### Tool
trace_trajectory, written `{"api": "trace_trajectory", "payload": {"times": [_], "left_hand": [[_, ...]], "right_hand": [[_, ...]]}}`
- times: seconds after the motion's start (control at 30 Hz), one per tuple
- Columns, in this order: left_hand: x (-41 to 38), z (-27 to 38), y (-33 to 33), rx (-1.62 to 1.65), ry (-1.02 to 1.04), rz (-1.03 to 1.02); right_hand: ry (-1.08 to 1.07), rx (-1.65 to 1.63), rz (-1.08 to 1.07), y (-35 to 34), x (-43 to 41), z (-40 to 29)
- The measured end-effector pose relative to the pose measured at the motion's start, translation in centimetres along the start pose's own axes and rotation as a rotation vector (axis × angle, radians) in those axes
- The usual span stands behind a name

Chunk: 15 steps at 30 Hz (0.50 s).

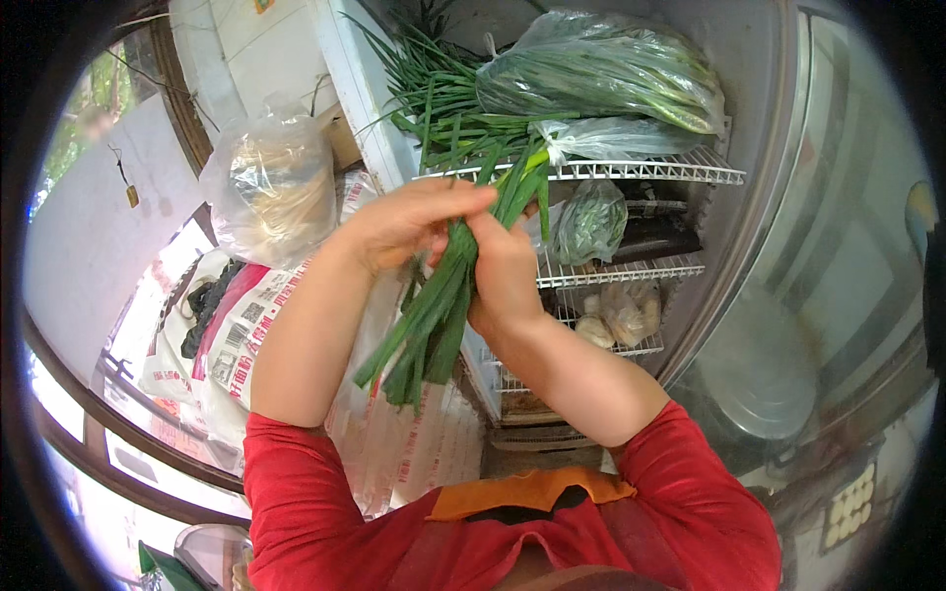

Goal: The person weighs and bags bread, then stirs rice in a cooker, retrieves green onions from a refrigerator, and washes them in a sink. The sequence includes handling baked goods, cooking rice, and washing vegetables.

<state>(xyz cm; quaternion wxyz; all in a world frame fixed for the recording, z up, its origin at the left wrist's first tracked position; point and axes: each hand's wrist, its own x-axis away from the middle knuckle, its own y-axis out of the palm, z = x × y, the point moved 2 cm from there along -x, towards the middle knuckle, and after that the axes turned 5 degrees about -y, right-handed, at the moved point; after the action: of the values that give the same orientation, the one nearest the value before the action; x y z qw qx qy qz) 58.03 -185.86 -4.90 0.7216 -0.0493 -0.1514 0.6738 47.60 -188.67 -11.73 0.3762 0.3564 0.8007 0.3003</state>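
A bunch of long green leaves (436,318), perhaps leeks or garlic greens, hangs down and toward me in front of an open fridge. My right hand (506,273) is wrapped around it, thumb on top. Across the same bunch from the left lies my left hand (414,218), its fingers touching the leaves near my right thumb. Part of its grip is hidden. The leaves run up to a knotted clear plastic bag (628,138) on the upper wire shelf (650,173). Above that bag lies a larger plastic bag of green stalks (599,70), its leaf tips spreading left.
Lower shelves hold a bag of greens (591,221), a dark eggplant (658,242) and a bag of pale vegetables (632,314). The glass fridge door (835,221) stands at right. At left are printed flour sacks (255,332) and a stuffed plastic bag (277,185).
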Motion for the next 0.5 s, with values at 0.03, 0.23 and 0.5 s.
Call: {"api": "trace_trajectory", "payload": {"times": [0.03, 0.23, 0.5], "left_hand": [[-0.2, -0.2, 0.6, -0.065, -0.057, -0.03], [0.5, -3.3, 2.1, 0.226, -0.052, 0.067], [4.1, -9.3, 1.2, 0.547, 0.236, 0.147]], "right_hand": [[-0.007, 0.049, -0.002, 0.0, 0.5, 0.5], [0.232, 0.111, -0.052, 1.3, 9.4, 5.6], [0.289, 0.46, -0.215, -3.1, 10.7, 8.0]]}}
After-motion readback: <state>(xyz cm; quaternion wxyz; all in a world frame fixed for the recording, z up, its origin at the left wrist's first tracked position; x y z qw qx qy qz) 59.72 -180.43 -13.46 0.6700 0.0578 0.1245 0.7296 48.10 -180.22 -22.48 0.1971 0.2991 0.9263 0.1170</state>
